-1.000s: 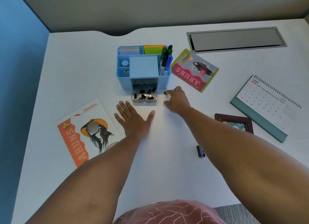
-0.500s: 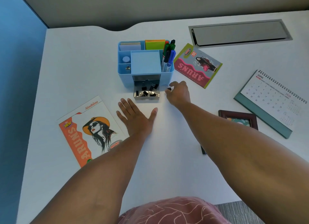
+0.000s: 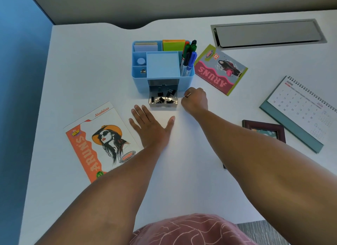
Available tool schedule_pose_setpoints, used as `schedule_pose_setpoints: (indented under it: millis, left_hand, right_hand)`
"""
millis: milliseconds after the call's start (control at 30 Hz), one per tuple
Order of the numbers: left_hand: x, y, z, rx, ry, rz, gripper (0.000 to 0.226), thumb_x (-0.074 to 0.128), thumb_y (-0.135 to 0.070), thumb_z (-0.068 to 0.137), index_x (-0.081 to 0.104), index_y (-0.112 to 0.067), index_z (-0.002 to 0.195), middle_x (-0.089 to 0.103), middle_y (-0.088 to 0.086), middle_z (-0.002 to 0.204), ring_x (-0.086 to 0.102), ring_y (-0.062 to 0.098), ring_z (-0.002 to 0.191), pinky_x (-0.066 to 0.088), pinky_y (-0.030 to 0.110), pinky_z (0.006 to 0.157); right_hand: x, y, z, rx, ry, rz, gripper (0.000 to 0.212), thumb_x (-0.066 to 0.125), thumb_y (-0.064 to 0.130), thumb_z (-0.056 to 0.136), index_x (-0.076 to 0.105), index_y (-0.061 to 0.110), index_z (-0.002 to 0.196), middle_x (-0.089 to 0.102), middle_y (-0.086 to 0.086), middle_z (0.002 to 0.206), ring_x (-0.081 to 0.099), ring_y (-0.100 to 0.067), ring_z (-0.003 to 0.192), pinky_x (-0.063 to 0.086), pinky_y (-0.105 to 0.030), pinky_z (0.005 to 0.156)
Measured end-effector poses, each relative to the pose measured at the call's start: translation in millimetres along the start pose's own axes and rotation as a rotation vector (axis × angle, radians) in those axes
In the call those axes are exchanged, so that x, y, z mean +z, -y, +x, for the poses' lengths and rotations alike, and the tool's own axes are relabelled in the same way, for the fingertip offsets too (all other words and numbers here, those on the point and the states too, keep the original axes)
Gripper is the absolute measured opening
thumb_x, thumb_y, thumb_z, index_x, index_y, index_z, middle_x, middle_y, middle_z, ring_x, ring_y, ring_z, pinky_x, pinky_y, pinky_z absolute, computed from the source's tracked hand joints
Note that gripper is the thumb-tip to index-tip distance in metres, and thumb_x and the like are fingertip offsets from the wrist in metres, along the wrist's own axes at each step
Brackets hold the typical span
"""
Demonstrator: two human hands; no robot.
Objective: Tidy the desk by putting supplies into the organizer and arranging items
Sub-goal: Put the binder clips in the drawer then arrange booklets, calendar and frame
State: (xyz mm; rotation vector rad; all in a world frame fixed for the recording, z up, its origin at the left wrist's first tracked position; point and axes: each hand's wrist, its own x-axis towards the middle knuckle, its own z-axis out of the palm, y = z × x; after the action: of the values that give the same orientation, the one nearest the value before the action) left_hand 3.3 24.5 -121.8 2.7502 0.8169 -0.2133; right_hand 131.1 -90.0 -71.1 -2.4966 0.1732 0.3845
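**Right hand holds clip beside open drawer**

The organizer stands on the desk; its drawer is pulled out and holds black clips. The right hand, just right of the drawer, has its fingers pinched on a clip. The left hand lies flat on the desk, fingers spread, near the drawer front.

A blue organizer stands far-centre on the white desk, its clear drawer pulled out and holding black clips. The right hand is curled just right of the drawer, pinching a small clip. The left hand lies flat, near the drawer, beside an orange booklet.
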Motion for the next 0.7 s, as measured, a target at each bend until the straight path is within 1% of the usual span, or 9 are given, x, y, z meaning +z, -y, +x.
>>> schedule_pose_setpoints:
  millis: [33, 100, 167, 200, 267, 367, 433, 567, 700]
  left_hand:
    - [-0.1, 0.0, 0.0, 0.0, 0.001, -0.001, 0.115, 0.013, -0.087, 0.082, -0.004, 0.0, 0.155, -0.008, 0.022, 0.163, -0.013, 0.034, 0.151, -0.005, 0.056, 0.12]
    - [-0.6, 0.0, -0.1, 0.0, 0.003, 0.003, 0.115, 0.011, -0.087, 0.082, -0.005, 0.0, 0.155, -0.009, 0.021, 0.163, -0.013, 0.034, 0.151, -0.005, 0.056, 0.121]
    - [-1.4, 0.0, -0.4, 0.0, 0.007, 0.001, 0.115, 0.011, -0.087, 0.081, -0.006, 0.0, 0.155, -0.01, 0.021, 0.163, -0.013, 0.034, 0.151, -0.005, 0.056, 0.121]
    - [-2.0, 0.0, -0.6, 0.0, 0.01, -0.003, 0.115, 0.011, -0.087, 0.081, -0.006, 0.0, 0.155, -0.01, 0.021, 0.163, -0.013, 0.034, 0.151, -0.006, 0.055, 0.121]
    - [-3.4, -0.3, -1.1, -0.001, 0.013, -0.009, 0.115, 0.013, -0.086, 0.081, -0.006, -0.001, 0.155, -0.011, 0.02, 0.163, -0.014, 0.034, 0.151, -0.007, 0.055, 0.12]
    - [-5.7, -0.9, -1.2, -0.004, 0.017, -0.023, 0.115, 0.017, -0.086, 0.082, -0.006, -0.001, 0.155, -0.013, 0.02, 0.163, -0.015, 0.033, 0.151, -0.009, 0.054, 0.12]
    - [-7.5, -0.5, -1.0, -0.004, 0.024, -0.047, 0.114, 0.02, -0.085, 0.082, -0.006, -0.001, 0.156, -0.014, 0.019, 0.163, -0.016, 0.032, 0.151, -0.008, 0.053, 0.121]
    - [-11.0, 0.7, 0.0, 0.0, 0.034, -0.123, 0.114, 0.03, -0.083, 0.083, -0.005, -0.002, 0.156, -0.014, 0.017, 0.164, -0.018, 0.03, 0.151, -0.011, 0.051, 0.121]
    - [-13.3, 4.9, 6.2, 0.02, 0.028, -0.147, 0.113, 0.033, -0.08, 0.085, -0.005, -0.001, 0.155, -0.013, 0.016, 0.164, -0.017, 0.028, 0.151, -0.011, 0.049, 0.121]
  right_hand:
    - [0.2, -2.1, -1.1, 0.002, -0.008, 0.027, 0.028, 0.062, 0.007, 0.084, 0.068, 0.013, 0.111, 0.054, -0.004, 0.106, 0.052, -0.017, 0.087, 0.045, -0.022, 0.067]
    - [-0.2, -5.8, -3.9, 0.015, -0.019, 0.143, 0.027, 0.06, 0.006, 0.085, 0.07, 0.013, 0.109, 0.061, -0.006, 0.109, 0.057, -0.019, 0.092, 0.053, -0.027, 0.075]
    - [-0.8, -6.2, -8.9, -0.002, -0.062, 0.267, 0.022, 0.061, 0.008, 0.086, 0.071, 0.013, 0.105, 0.065, -0.005, 0.107, 0.06, -0.018, 0.094, 0.056, -0.029, 0.082]
    - [-0.9, -5.5, -12.0, -0.022, -0.092, 0.316, 0.019, 0.062, 0.009, 0.086, 0.071, 0.013, 0.103, 0.066, -0.004, 0.105, 0.061, -0.016, 0.092, 0.056, -0.028, 0.082]
    - [-0.1, -1.9, -19.2, -0.082, -0.136, 0.391, 0.014, 0.065, 0.013, 0.086, 0.07, 0.016, 0.099, 0.065, 0.0, 0.102, 0.062, -0.01, 0.085, 0.056, -0.021, 0.077]
    - [1.5, 5.1, -28.2, -0.194, -0.144, 0.425, 0.01, 0.067, 0.016, 0.087, 0.07, 0.017, 0.096, 0.064, 0.005, 0.098, 0.061, -0.003, 0.077, 0.046, -0.004, 0.064]
    - [2.0, 10.3, -30.5, -0.227, -0.112, 0.423, 0.012, 0.067, 0.017, 0.087, 0.071, 0.016, 0.099, 0.064, 0.005, 0.098, 0.061, -0.002, 0.078, 0.043, -0.002, 0.061]
    - [1.7, 17.5, -30.9, -0.254, -0.056, 0.372, 0.016, 0.067, 0.018, 0.089, 0.072, 0.014, 0.103, 0.065, 0.003, 0.101, 0.061, -0.004, 0.079, 0.04, -0.003, 0.062]
    - [0.8, 10.2, -31.7, -0.228, -0.103, 0.407, 0.019, 0.068, 0.016, 0.085, 0.069, 0.011, 0.104, 0.065, -0.003, 0.107, 0.058, -0.001, 0.075, 0.04, 0.0, 0.058]
